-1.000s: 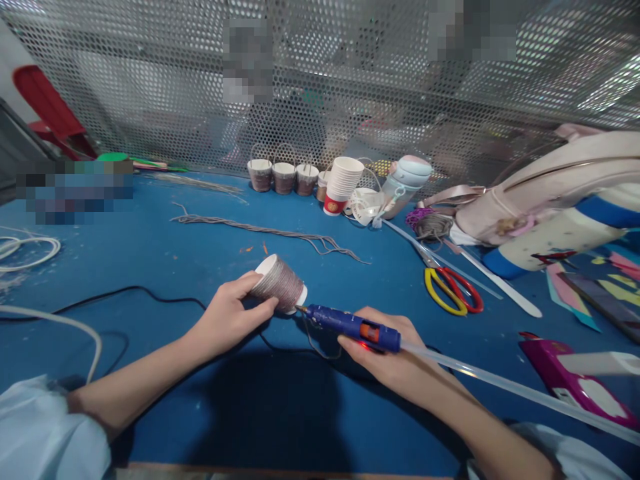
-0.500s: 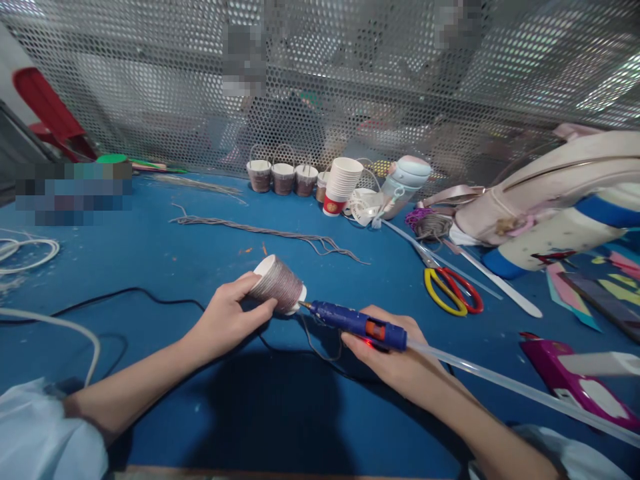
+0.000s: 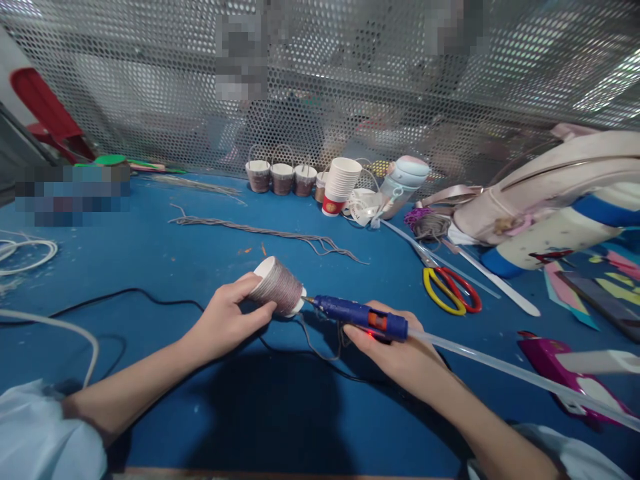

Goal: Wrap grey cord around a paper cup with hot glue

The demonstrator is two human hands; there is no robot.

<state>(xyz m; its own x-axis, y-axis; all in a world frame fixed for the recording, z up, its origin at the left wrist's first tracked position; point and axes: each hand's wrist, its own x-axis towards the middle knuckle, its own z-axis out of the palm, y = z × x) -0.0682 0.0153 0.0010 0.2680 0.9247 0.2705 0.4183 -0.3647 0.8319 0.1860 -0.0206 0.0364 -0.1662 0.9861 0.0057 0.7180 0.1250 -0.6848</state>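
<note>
My left hand [image 3: 235,313] is closed around a paper cup [image 3: 278,287] wound with grey-brown cord. The cup is tilted, its open mouth toward the upper left and its white base toward the right. In my right hand [image 3: 400,353] is a blue hot glue gun [image 3: 350,313] with a small red light lit. Its metal tip is at the edge of the cup's base; whether it touches, I cannot tell. A long clear glue stick [image 3: 500,367] sticks out of the gun's back. A loose strand of cord [image 3: 315,350] hangs from the cup onto the table.
Cord-wrapped cups [image 3: 283,179] with handles and a stack of paper cups [image 3: 342,185] stand by the perforated metal screen. Grey cords [image 3: 265,231] lie across the blue table. Scissors [image 3: 453,291], a cream bag [image 3: 550,180] and a magenta tool [image 3: 565,373] are on the right.
The glue gun's tip has shifted slightly up and right along the edge of the cup's base. My left hand stays almost in place with the cup.
</note>
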